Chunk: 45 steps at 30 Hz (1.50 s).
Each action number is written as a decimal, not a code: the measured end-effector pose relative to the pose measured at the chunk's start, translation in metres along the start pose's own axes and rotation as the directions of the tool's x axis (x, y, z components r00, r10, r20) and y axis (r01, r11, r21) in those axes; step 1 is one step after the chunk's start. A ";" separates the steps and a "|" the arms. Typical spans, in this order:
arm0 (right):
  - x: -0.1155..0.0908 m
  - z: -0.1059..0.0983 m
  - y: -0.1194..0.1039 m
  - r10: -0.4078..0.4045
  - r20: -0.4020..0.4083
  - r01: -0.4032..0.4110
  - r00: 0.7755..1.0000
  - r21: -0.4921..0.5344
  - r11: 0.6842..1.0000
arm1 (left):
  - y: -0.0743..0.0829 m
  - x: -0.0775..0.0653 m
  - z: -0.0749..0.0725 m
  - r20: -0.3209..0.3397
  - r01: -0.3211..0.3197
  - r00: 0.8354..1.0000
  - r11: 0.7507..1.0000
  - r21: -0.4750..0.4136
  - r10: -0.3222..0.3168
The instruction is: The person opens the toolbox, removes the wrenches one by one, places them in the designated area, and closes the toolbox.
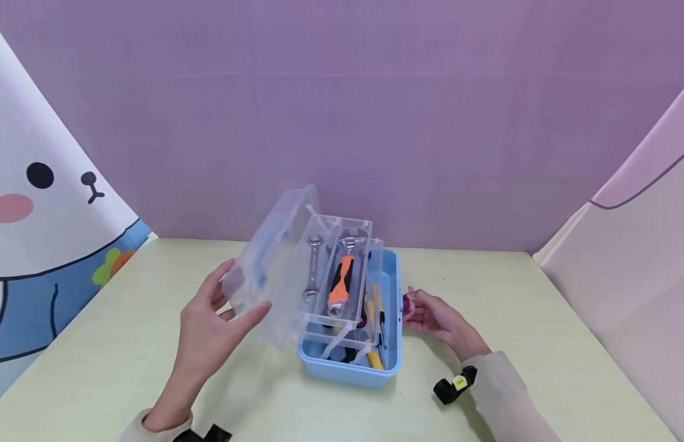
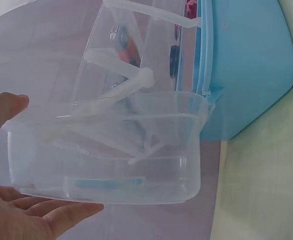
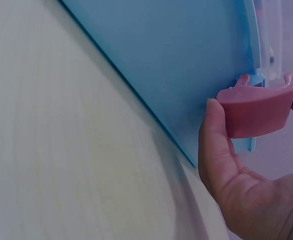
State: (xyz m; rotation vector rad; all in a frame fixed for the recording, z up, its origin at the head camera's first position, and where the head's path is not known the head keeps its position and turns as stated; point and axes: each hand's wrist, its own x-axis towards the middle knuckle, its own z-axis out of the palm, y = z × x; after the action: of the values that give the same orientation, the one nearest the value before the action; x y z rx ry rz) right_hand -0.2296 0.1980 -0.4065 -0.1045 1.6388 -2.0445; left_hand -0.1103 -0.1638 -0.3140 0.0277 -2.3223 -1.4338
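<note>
A blue toolbox (image 1: 347, 372) stands with its clear plastic lid (image 1: 278, 258) swung up to the left. Inside the raised clear tray (image 1: 357, 222) lie a silver open-end wrench (image 1: 314, 264) and an adjustable wrench (image 1: 342, 279) with an orange and black handle. My left hand (image 1: 215, 325) holds the lid at its outer edge, thumb on one side and fingers (image 2: 69, 215) on the other. At the box's right side, my right hand (image 1: 438, 319) pinches the pink latch (image 3: 259, 110) between thumb and fingers; the latch's hooked ends are near the blue rim.
Yellow-handled tools (image 1: 375, 359) lie in the bottom of the box, partly hidden under the tray. White hinge arms (image 1: 338, 339) link tray and box. The pale tabletop (image 1: 463, 417) ends at a purple backdrop (image 1: 430, 123), with a printed cartoon cloth (image 1: 54, 245) at left.
</note>
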 end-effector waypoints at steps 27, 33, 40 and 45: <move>-0.002 -0.002 -0.001 0.022 0.001 -0.022 1.000 0.021 1.000 | -0.054 0.005 -0.017 -0.004 -0.251 0.968 0.968 0.023 0.252; 0.000 0.000 0.001 0.015 0.006 -0.015 1.000 0.004 1.000 | -0.063 0.005 -0.025 0.063 -0.287 0.957 0.955 0.077 0.283; 0.002 0.002 0.001 0.012 0.001 -0.012 1.000 0.001 1.000 | -0.076 0.006 -0.035 0.128 -0.306 0.950 0.937 0.171 0.286; 0.003 0.002 0.000 0.021 -0.002 -0.021 1.000 0.020 1.000 | -0.082 0.007 -0.039 0.133 -0.237 0.969 0.943 0.233 0.210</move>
State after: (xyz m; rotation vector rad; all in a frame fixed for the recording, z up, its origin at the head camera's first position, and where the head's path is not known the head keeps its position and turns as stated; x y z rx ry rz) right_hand -0.2311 0.1953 -0.4068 -0.0775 1.6141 -2.0450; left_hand -0.1191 -0.2369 -0.3670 -0.2402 -2.4850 -1.0528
